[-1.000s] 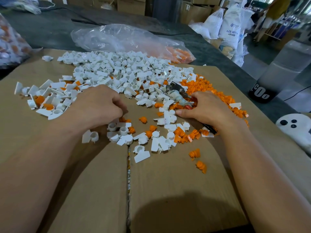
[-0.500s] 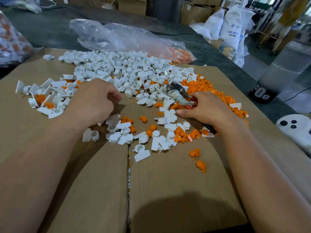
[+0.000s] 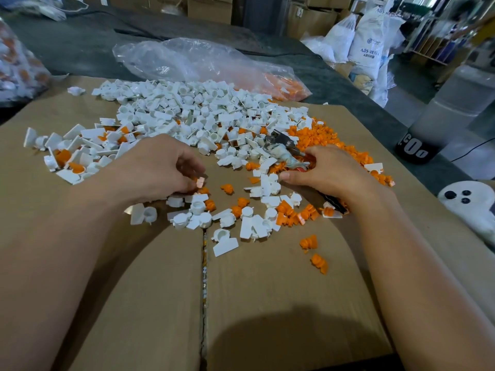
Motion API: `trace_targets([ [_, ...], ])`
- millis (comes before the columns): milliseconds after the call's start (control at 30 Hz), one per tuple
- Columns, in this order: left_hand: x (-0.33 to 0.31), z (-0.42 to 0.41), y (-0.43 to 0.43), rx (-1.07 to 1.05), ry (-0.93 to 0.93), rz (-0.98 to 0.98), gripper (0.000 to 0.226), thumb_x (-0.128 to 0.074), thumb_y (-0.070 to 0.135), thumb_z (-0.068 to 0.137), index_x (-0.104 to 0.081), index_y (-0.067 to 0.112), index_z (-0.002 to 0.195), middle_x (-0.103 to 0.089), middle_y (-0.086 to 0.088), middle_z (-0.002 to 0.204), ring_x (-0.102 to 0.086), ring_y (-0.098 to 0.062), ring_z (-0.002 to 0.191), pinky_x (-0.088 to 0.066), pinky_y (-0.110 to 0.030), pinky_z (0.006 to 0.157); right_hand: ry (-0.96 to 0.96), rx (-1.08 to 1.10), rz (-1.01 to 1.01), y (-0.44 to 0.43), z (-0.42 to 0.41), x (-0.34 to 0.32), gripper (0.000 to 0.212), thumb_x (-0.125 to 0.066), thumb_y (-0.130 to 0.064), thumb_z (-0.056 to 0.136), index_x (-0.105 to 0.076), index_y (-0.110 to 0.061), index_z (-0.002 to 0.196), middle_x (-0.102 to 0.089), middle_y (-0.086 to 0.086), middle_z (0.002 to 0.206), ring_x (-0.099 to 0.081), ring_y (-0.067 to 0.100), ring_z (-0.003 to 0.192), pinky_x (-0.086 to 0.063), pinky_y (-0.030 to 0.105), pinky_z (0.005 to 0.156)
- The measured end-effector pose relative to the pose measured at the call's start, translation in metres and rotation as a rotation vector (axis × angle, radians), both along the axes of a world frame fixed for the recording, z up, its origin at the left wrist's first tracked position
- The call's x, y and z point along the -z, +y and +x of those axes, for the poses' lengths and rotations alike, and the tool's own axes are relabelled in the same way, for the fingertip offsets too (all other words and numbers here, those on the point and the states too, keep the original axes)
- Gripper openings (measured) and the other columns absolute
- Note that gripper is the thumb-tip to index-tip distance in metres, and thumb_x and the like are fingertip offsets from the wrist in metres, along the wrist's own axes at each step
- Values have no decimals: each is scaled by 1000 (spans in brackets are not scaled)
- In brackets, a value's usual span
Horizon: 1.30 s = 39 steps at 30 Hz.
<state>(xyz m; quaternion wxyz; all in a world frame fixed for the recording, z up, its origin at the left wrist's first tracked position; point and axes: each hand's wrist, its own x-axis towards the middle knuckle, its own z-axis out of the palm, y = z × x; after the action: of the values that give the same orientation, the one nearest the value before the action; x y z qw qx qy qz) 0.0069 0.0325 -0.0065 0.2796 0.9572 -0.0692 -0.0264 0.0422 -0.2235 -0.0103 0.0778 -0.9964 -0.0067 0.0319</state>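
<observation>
Plastic piece [image 3: 200, 182] sits pinched in left hand [image 3: 160, 167] fingers (right hand [image 3: 326, 175] grips a tool [image 3: 281, 153]).

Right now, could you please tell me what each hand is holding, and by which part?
The left hand pinches a small plastic piece by one end. The right hand grips the pliers-like tool by its handles.

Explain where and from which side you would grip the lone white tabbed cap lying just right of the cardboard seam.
Probably the round cup end of the white tabbed cap, pinched across its rim from above: the cup stands proud of the cardboard, while the tab lies flat, offering little edge.
</observation>
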Motion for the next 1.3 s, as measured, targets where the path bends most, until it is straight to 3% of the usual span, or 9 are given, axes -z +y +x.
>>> trace_targets([
  [167,9,-3,-21,41,-222,119,25,-65,12,85,-68,20,108,-68,3,99,-57,-11,89,-47,-28,82,-273,-10,128,7,-7,-7,67,-58,-60,77,-50,-17,127,-48,5,129,-44,22,119,-36,35,91],
  [267,9,-7,-28,17,-367,-76,25,-66,8,84,-69,18,106,-66,7,93,-56,-1,80,-42,-9,76,-486,-180,340,24,-20,-14,37,-60,-45,83,-63,-21,111,-55,-10,103,-51,7,100,-36,18,78],
  [333,6,-6,-26,-45,-400,-215,25,-67,6,82,-69,18,105,-59,17,82,-52,10,75,-33,7,67,-417,-344,361,38,-29,-14,27,-60,-39,84,-67,-21,104,-54,-13,92,-50,1,86,-38,14,72],
  [433,4,-5,-23,-50,-393,-217,24,-66,5,83,-70,18,103,-52,23,77,-49,13,74,-29,10,66,-275,-518,300,56,-34,-6,27,-61,-35,85,-67,-18,105,-60,-3,95,-53,9,87,-43,27,75],
  [567,8,-5,-28,32,-337,-159,25,-65,6,84,-70,18,105,-57,13,88,-52,7,77,-33,5,69,-175,-569,141,69,-30,3,33,-58,-39,87,-64,-18,111,-50,-1,88,-48,14,85,-40,31,71],
  [667,10,-5,-30,25,-296,-173,27,-65,6,84,-69,20,107,-60,10,94,-57,-5,89,-38,-10,78,-160,-572,96,72,-29,6,27,-58,-37,87,-66,-18,104,-50,0,85,-51,18,85,-38,30,66],
  [1000,10,-4,-30,67,-268,-115,28,-67,11,83,-67,19,110,-56,11,91,-52,-2,81,-32,6,64,-198,-446,396,67,-35,-1,14,-69,-25,80,-57,-18,83,-62,-2,83,-59,13,80,-50,38,75],
  [1167,10,-4,-31,62,-285,-76,30,-65,12,86,-66,19,115,-52,9,91,-48,-4,84,-33,-3,63,-228,-472,433,65,-36,-2,18,-71,-16,77,-56,-18,87,-50,-10,77,-53,9,72,-47,28,68],
  [1300,6,-5,-30,65,-309,-107,21,-64,9,85,-71,17,104,-54,9,89,-50,-6,82,-37,-17,75,-258,-444,429,62,-33,-1,23,-74,-20,75,-68,-18,97,-47,-8,80,-44,1,67,-37,14,62],
])
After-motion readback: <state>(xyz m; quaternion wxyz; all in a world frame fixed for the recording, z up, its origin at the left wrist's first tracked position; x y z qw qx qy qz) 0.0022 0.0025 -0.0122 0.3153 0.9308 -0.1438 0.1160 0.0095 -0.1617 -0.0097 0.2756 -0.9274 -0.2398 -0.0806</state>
